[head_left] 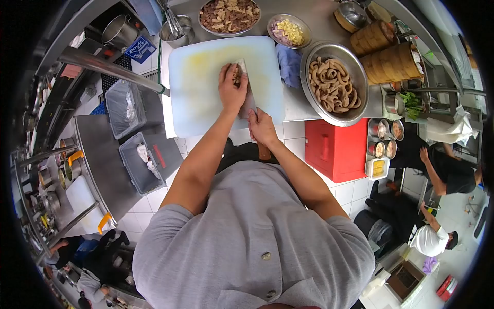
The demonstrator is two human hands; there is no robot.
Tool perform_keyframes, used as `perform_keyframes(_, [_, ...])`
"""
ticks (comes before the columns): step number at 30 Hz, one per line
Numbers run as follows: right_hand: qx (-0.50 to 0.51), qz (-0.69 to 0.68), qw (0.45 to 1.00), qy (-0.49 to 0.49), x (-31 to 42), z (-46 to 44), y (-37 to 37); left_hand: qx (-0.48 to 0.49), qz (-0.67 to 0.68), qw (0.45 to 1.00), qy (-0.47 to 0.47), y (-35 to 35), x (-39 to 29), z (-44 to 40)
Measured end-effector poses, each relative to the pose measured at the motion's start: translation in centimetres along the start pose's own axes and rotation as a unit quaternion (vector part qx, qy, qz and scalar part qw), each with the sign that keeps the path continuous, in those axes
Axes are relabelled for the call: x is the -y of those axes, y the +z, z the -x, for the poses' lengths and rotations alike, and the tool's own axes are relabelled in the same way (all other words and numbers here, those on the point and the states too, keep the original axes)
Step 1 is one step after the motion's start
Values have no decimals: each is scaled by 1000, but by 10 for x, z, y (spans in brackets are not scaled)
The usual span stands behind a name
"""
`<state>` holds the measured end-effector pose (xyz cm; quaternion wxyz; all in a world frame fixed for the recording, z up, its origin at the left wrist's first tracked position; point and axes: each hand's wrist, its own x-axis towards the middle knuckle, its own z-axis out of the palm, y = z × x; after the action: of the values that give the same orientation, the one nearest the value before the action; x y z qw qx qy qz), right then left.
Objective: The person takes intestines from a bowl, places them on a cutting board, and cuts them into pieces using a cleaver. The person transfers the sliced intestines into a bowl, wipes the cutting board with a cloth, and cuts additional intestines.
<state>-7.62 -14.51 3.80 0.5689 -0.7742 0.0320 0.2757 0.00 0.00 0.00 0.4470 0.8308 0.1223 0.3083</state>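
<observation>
A white cutting board point(195, 77) lies on the counter in front of me. My right hand point(262, 126) is closed round the handle of a wide-bladed knife point(248, 100), whose blade points away from me. Left of the blade, my left hand point(233, 87) presses with bent fingers on a small piece of brownish food point(236, 76), mostly hidden under it. Behind the board stands a bowl of chopped brown food point(230, 15). A smaller bowl of yellow and purple pieces point(288, 32) is beside it. To the right, a large metal bowl point(364, 85) holds brownish curved strips point(333, 85).
A blue cloth point(289, 64) lies between board and large bowl. Bamboo steamers point(391, 67) stand at the back right. A red box point(334, 149) is below the counter's edge. Grey bins point(141, 159) stand at the left. Other people point(432, 239) are at the far right and lower left.
</observation>
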Motion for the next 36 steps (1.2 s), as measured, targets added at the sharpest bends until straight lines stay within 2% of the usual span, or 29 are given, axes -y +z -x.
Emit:
perform_keyframes(2, [6, 21, 1000, 7, 11, 11, -3, -54, 34, 998, -22, -1, -4, 5])
perform_keyframes(3, [10, -21, 1000, -8, 22, -1, 16, -40, 8, 999, 11, -18, 3, -18])
perform_keyframes(5, [-8, 17, 999, -33, 26, 13, -16, -70, 49, 996, 10, 3, -28, -11])
perform_keyframes(10, [-112, 17, 991, -67, 51, 53, -85, -35, 127, 988, 75, 45, -129, -22])
perform_keyframes(14, [-204, -18, 975, -92, 34, 62, -147, 9, 185, 971, 152, 115, -180, -26])
perform_keyframes(17, [-341, 75, 930, -115, 13, 66, -204, 75, 220, 959, 164, 166, -194, -22])
perform_keyframes(19, [-381, 28, 920, -86, 22, 83, -235, 270, 286, 919, 15, 194, -186, -22])
perform_keyframes(21, [-419, 60, 901, -93, -10, 88, -268, 309, 303, 902, 7, 209, -183, -21])
perform_keyframes(23, [-431, 57, 898, -71, -10, 104, -294, 383, 119, 914, 69, 209, -190, -33])
perform_keyframes(24, [-431, 43, 900, -50, -13, 107, -303, 385, 117, 913, 71, 229, -173, -41])
perform_keyframes(29, [-426, 23, 904, -23, -34, 115, -332, 426, 31, 891, 155, 271, -187, -69])
perform_keyframes(31, [-406, -11, 914, -12, -35, 117, -334, 482, -71, 834, 259, 286, -184, -73])
perform_keyframes(32, [-406, -13, 914, -13, -36, 119, -333, 579, -32, 794, 181, 293, -183, -76])
perform_keyframes(33, [-399, -29, 916, -18, -37, 117, -332, 577, -34, 795, 185, 298, -186, -78])
perform_keyframes(35, [-393, -46, 918, -25, -37, 120, -331, 586, -285, 719, 241, 308, -193, -78])
perform_keyframes(36, [-389, -57, 919, -23, -36, 121, -329, 614, -264, 701, 249, 313, -195, -86])
